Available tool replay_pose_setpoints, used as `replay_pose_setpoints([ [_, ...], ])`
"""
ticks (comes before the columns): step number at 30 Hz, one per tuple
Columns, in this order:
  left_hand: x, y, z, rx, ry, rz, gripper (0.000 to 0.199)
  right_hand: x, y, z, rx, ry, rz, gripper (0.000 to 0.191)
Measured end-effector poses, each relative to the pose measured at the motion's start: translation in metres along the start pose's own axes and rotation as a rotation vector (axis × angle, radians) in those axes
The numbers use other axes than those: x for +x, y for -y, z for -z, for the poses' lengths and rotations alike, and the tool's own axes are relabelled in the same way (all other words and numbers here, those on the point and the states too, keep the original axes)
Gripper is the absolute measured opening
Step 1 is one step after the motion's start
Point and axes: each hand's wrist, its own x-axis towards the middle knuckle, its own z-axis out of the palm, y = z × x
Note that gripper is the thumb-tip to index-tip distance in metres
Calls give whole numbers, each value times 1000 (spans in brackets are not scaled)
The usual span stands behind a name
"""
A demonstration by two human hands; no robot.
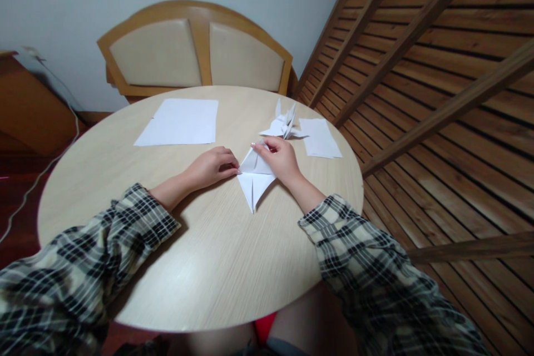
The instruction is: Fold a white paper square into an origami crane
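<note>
A partly folded sheet of white origami paper (pixel 255 184) lies on the round table, its long point turned toward me and a slit running down that lower half. My left hand (pixel 214 168) pinches its left corner between thumb and fingertips. Over the upper right part, my right hand (pixel 280 157) grips the paper's top edge, thumb and index finger pressed together. My right fingers cover some of the upper folds. Just beyond that hand sit folded white paper cranes (pixel 284 122), bunched so closely that I cannot tell them apart.
A stack of white paper sheets (pixel 183 121) lies at the table's far left. Smaller white paper pieces (pixel 320 138) rest near the right edge. Behind the pale round table (pixel 208 272) stands a padded wooden headboard (pixel 156 55). A slatted wooden wall (pixel 438 122) slopes along the right.
</note>
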Motion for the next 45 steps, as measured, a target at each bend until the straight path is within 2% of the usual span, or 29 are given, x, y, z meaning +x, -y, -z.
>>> replay_pose_setpoints([
  [7, 0, 0, -1, 22, 5, -22, 18, -1, 2, 1, -23, 17, -29, 29],
  [11, 2, -5, -1, 24, 0, 17, 19, -1, 3, 0, -4, 12, -26, 28],
  [16, 5, -14, -2, -5, -10, 58, 19, -2, 2, -3, 0, 71, -21, 27],
  [19, 6, -13, -3, -29, -23, 63, 25, -2, 0, -4, 40, 94, -9, 27],
  [23, 6, -8, -4, -93, -58, 134, 31, 0, -5, 0, 92, 99, -5, 26],
  [27, 5, -8, -4, -118, -87, 198, 30, 1, -8, 6, 52, 239, -56, 16],
  [31, 5, -11, -4, -89, -108, 228, 27, 0, -12, 7, 3, 358, -113, 21],
  [35, 5, -13, -3, -54, -117, 195, 28, -2, -12, 7, -55, 347, -161, 19],
  [41, 7, -10, -3, -19, -158, 176, 33, -6, -10, 2, -86, 342, -148, 18],
  [45, 8, -8, -4, -57, -122, 205, 32, -7, -8, 1, -81, 375, -118, 15],
])
